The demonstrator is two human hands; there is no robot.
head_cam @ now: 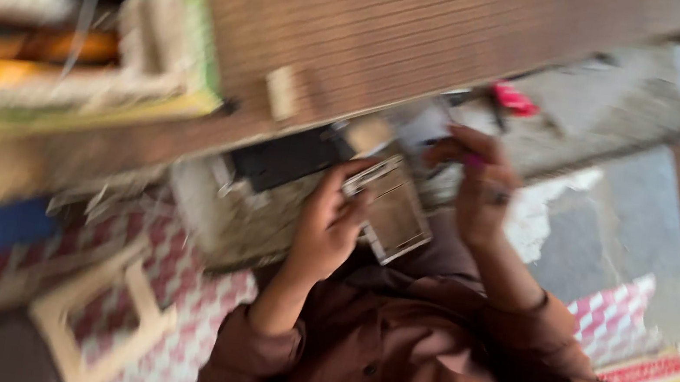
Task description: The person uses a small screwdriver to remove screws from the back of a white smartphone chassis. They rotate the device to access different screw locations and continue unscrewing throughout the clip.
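The view is blurred and tilted. My left hand (327,226) grips a flat rectangular metal-edged frame (396,214) by its left side, holding it in front of my brown shirt. My right hand (478,190) is just right of the frame, its fingers curled around a small pink object (473,159) near the frame's upper end. What the pink object is cannot be made out.
A brown wooden benchtop (397,23) fills the top. A tray of tools (60,58) sits at the left, a black flat object (283,157) at the bench edge, and a red item (514,99) beyond my hands. Below lie a red-and-white patterned mat (179,284) and a pale wooden frame (98,330).
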